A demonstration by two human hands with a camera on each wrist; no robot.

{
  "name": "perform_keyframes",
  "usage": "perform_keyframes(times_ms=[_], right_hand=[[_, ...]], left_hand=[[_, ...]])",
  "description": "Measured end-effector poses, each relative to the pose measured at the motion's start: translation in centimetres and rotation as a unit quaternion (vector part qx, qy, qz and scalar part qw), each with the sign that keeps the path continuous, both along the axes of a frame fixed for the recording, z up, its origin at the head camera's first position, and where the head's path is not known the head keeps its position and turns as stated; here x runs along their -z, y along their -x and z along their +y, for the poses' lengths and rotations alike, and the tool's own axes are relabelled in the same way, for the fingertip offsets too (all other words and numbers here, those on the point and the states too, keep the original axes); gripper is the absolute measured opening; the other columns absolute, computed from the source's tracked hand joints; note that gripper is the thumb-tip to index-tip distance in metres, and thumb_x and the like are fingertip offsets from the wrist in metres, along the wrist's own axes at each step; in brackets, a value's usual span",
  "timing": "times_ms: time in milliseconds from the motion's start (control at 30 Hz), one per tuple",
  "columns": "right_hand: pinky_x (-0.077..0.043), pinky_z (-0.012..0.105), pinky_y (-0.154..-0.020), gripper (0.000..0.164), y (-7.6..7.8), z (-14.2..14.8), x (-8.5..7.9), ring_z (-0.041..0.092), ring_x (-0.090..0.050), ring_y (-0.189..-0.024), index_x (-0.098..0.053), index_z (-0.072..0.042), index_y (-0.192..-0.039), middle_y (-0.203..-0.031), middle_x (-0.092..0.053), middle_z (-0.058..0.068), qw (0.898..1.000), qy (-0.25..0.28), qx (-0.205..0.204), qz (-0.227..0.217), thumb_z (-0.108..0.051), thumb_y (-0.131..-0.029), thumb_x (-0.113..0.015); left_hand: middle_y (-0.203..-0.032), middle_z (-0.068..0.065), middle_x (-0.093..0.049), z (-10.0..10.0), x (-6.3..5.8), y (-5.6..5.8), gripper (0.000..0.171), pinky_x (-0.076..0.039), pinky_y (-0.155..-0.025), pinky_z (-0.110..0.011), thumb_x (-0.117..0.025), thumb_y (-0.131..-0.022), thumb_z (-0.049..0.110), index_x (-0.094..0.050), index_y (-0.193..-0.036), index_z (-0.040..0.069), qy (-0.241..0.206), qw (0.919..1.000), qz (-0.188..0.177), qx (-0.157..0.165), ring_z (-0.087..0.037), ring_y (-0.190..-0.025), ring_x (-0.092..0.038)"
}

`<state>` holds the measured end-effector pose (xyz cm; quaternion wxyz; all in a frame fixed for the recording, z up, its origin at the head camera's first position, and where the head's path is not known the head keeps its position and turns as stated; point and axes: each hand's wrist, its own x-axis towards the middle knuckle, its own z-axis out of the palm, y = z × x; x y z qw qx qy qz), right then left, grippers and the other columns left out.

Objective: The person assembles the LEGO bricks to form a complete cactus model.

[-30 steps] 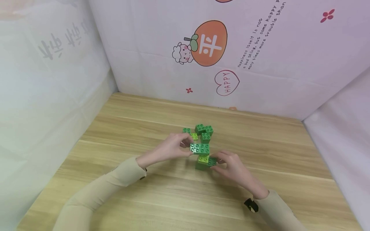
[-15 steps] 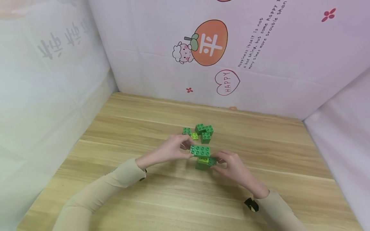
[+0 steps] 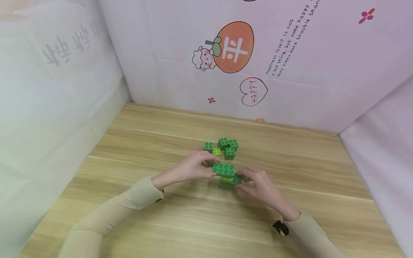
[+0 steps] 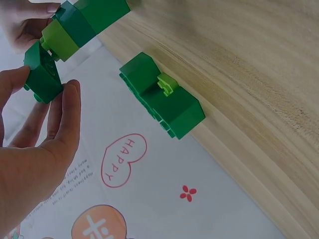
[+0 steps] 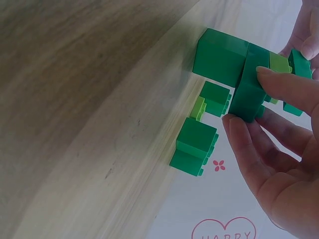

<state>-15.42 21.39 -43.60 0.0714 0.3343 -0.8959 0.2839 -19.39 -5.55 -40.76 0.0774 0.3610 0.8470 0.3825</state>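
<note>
My left hand [image 3: 195, 166] pinches a green building brick [image 3: 223, 169] with two rows of studs, between thumb and fingertips. Tilted in the left wrist view, it sits right over a lime brick [image 4: 60, 41] at the top of a small stack; whether they touch I cannot tell. Beneath the lime piece, a dark green brick [image 5: 246, 82] juts out to the right, on top of a larger green brick [image 5: 219, 57] standing on the table. My right hand [image 3: 261, 188] grips the jutting end of the dark green brick with thumb and fingers.
Behind the stack lie several loose bricks: green ones [image 3: 229, 153] and a small lime one [image 3: 217, 151]. The wooden table [image 3: 180, 222] runs back to a printed white cloth [image 3: 174, 82], which also hangs at both sides.
The brick in my left hand has come slightly toward me and lower, covering more of the lime brick. My right hand keeps its grip in the same spot.
</note>
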Motion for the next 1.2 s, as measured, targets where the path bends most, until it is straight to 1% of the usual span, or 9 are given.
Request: perform_keyframes(times_ms=[133,233,433,533,600,733,800,1000,1200], right_hand=[[-0.064,0.028,-0.070,0.032,0.05,-0.06,0.00,0.022,-0.072,-0.082,-0.070,0.001,-0.103,-0.097,-0.072,0.012,1.000,0.000,0.000,-0.002,0.001,-0.073,-0.083],[-0.064,0.028,-0.070,0.033,0.08,-0.07,0.02,0.022,-0.072,-0.082,-0.070,0.001,-0.103,-0.098,-0.072,0.012,1.000,0.000,0.000,-0.004,0.002,-0.073,-0.082],[-0.064,0.028,-0.070,0.032,0.16,-0.05,0.05,0.022,-0.072,-0.083,-0.070,0.001,-0.103,-0.098,-0.072,0.013,1.000,0.004,-0.004,0.000,0.003,-0.073,-0.082],[-0.064,0.028,-0.069,0.032,0.23,-0.03,0.15,0.022,-0.071,-0.082,-0.070,0.001,-0.103,-0.097,-0.072,0.012,1.000,0.003,-0.006,0.003,0.002,-0.073,-0.082],[-0.064,0.027,-0.069,0.032,0.26,-0.01,0.21,0.021,-0.072,-0.082,-0.070,0.000,-0.102,-0.097,-0.073,0.012,1.000,0.003,-0.005,0.004,0.001,-0.073,-0.083],[-0.063,0.026,-0.069,0.032,0.28,-0.02,0.30,0.020,-0.072,-0.082,-0.071,0.000,-0.102,-0.096,-0.073,0.011,1.000,0.003,-0.003,0.008,0.000,-0.073,-0.084],[-0.063,0.026,-0.069,0.032,0.28,0.00,0.32,0.020,-0.072,-0.082,-0.071,0.000,-0.102,-0.096,-0.073,0.010,1.000,0.004,-0.004,0.007,0.000,-0.073,-0.083],[-0.063,0.027,-0.070,0.032,0.26,0.01,0.19,0.022,-0.071,-0.083,-0.070,0.000,-0.102,-0.097,-0.072,0.011,1.000,0.006,-0.012,0.005,0.002,-0.073,-0.083],[-0.063,0.026,-0.070,0.031,0.25,-0.03,0.07,0.022,-0.071,-0.084,-0.070,0.001,-0.102,-0.097,-0.072,0.011,1.000,0.007,-0.011,0.002,0.002,-0.073,-0.082]], left_hand=[[-0.112,-0.007,-0.070,-0.07,0.06,0.04,0.040,-0.059,-0.088,-0.021,-0.073,-0.086,0.013,-0.066,-0.126,0.011,0.004,0.9999,0.012,0.008,-0.024,-0.100,-0.071],[-0.107,-0.006,-0.069,-0.04,0.11,0.10,0.039,-0.059,-0.088,-0.021,-0.073,-0.086,0.012,-0.067,-0.125,0.010,0.001,0.9998,0.013,0.012,-0.026,-0.099,-0.071],[-0.106,-0.006,-0.069,0.08,0.25,0.16,0.037,-0.059,-0.085,-0.016,-0.072,-0.086,0.009,-0.067,-0.123,0.007,0.001,0.9997,0.015,0.018,-0.020,-0.095,-0.071],[-0.109,-0.007,-0.071,0.15,0.25,0.15,0.036,-0.058,-0.083,-0.014,-0.072,-0.085,0.008,-0.067,-0.121,0.006,0.005,0.9997,0.016,0.015,-0.017,-0.094,-0.072],[-0.111,-0.007,-0.073,0.18,0.24,0.13,0.036,-0.059,-0.082,-0.016,-0.072,-0.085,0.009,-0.067,-0.121,0.006,0.014,0.9997,0.019,0.011,-0.016,-0.094,-0.072],[-0.112,-0.005,-0.074,0.26,0.22,0.16,0.037,-0.059,-0.082,-0.018,-0.072,-0.085,0.010,-0.068,-0.121,0.010,0.031,0.9989,0.035,0.005,-0.014,-0.093,-0.072],[-0.112,-0.004,-0.074,0.32,0.26,0.20,0.039,-0.059,-0.082,-0.020,-0.071,-0.084,0.010,-0.067,-0.123,0.011,0.031,0.9984,0.045,0.009,-0.013,-0.093,-0.071],[-0.130,-0.005,-0.068,0.48,0.46,0.17,0.050,-0.060,-0.085,-0.024,-0.069,-0.085,0.005,-0.064,-0.132,0.019,0.020,0.9976,0.057,0.033,-0.014,-0.105,-0.070],[-0.134,-0.005,-0.066,0.65,0.41,0.00,0.049,-0.058,-0.089,-0.022,-0.069,-0.085,0.009,-0.064,-0.132,0.021,0.028,0.9974,0.060,0.028,-0.016,-0.113,-0.067]])
